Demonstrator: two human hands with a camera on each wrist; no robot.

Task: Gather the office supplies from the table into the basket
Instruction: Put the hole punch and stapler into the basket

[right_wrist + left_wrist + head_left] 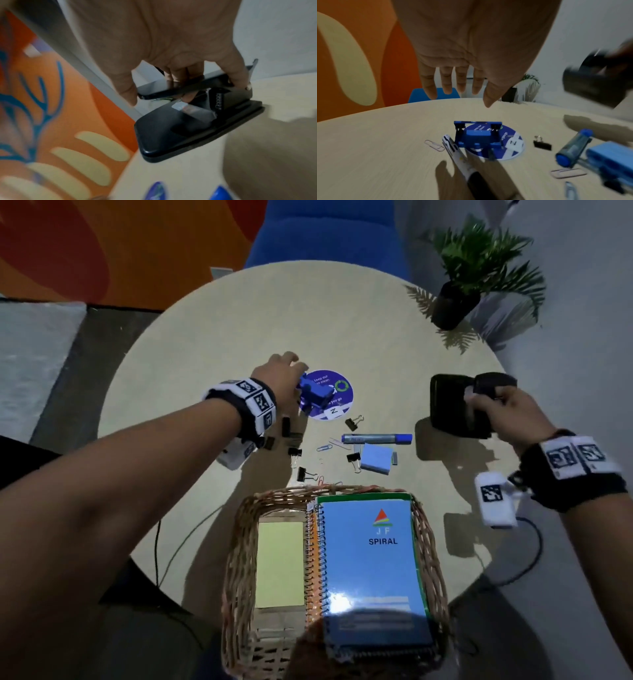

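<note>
The right hand (507, 409) is gripping the punch (455, 405) at 2 o'clock, lifting it basket-ward (239, 529), while the left hand (471, 54) is hovering spread, empty-fingered, over the blue stand (477, 135).

- Dim room; overhead light casts hard shadows on the table (239, 313).
- Glare on the notebook (370, 559) cover.
- Wrist views motion-blurred; edges bowed by wide lens.

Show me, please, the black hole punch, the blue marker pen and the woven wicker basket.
black hole punch (197, 129): right wrist view, flat base.
blue marker pen (373, 438): head view, barrel middle.
woven wicker basket (239, 542): head view, left wall.
</note>
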